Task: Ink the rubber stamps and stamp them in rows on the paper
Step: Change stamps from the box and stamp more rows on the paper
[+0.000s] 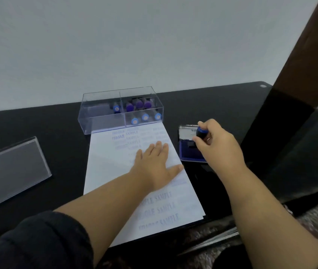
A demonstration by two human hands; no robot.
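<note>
Your right hand (215, 140) pinches the stamp (201, 133) upright over the ink pad (190, 152), while the paper (115, 164) lies just left of those fingers, under your flat, spread left hand (154, 162).

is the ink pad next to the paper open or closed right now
Open. The ink pad's silver lid is flipped back behind the blue pad, and the right hand holds a stamp down on the inked surface.
</note>
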